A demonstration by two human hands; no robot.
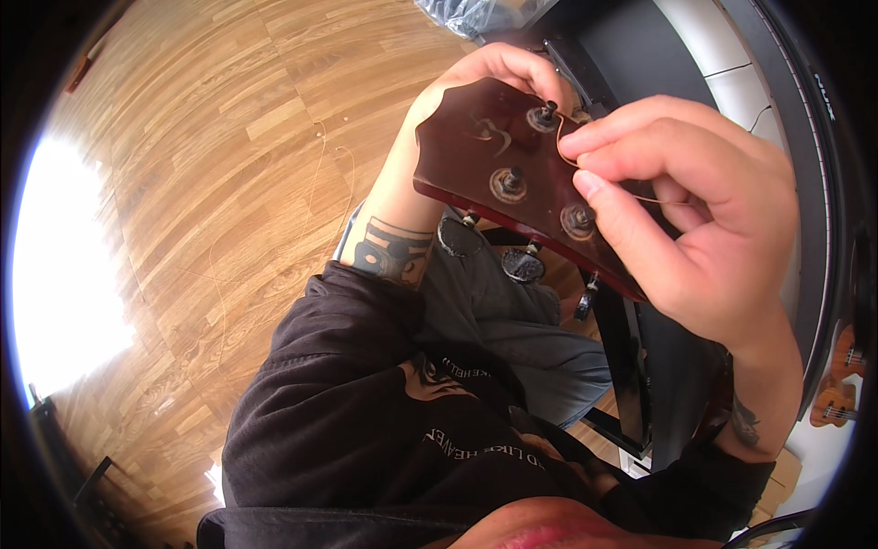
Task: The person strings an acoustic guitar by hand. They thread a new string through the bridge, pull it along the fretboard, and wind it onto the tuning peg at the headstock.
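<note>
A dark red-brown guitar headstock (457, 137) is tilted in front of me, with worn tuning posts on its face. Tuner buttons (523, 265) stick out along its near side. My left hand (508, 66) reaches round the far end, fingers curled at the far edge beside a tuning post (546, 114); the headstock hides part of its grip. A thin copper-coloured guitar string (561, 133) runs from that post into my right hand (695, 183). There, thumb and fingertips pinch it just above the headstock face, and its thin line shows again below the fingers.
Loose thin strings (320, 169) lie curled on the wooden floor (229, 110) to the left. Close on the right stands a long black piece of furniture or instrument (631, 46). Clear plastic wrapping (471, 16) sits at the top, and small wooden string instruments (834, 403) are at the far right.
</note>
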